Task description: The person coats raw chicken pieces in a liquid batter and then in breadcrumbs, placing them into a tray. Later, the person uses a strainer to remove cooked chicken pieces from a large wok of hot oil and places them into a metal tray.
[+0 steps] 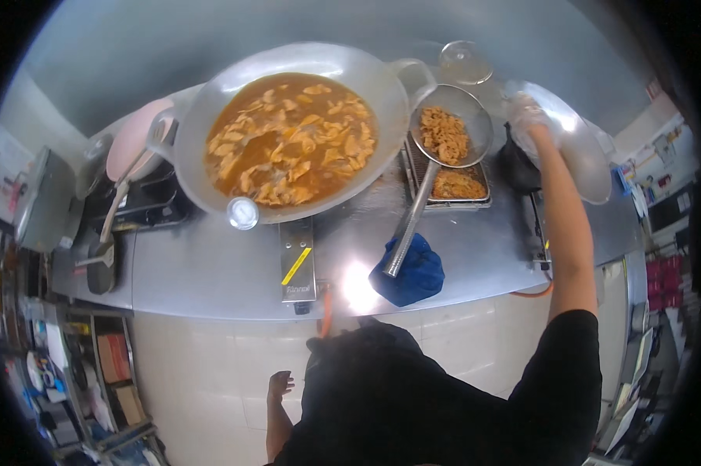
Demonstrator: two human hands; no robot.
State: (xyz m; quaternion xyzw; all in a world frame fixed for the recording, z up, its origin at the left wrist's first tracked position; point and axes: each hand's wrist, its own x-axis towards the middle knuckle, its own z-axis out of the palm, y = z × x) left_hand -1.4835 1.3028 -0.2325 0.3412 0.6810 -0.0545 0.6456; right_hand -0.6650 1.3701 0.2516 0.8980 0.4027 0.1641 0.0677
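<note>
My right hand [527, 116], in a clear plastic glove, reaches over the large metal wok [583, 151] at the right; its fingers are too blurred to tell whether they grip anything. Beside it stands a dark pot [516, 163]. Low at my side hangs my left hand [280, 384], its fingers slightly curled, touching nothing. A big wok [385, 99] holds meat pieces in brown broth [263, 140], with a round thermometer [242, 213] at its near rim. A mesh skimmer [479, 128] with fried pieces [444, 135] rests over a wire-racked tray [488, 198] of fried food.
A blue cloth [417, 279] lies under the skimmer's handle. Behind stands a glass lid [466, 62]. At left are a pink pan [138, 140], a black stove [146, 204] and utensils on a dark rest [101, 274]. A gas burner's control box [297, 262] sits near the steel table's front edge.
</note>
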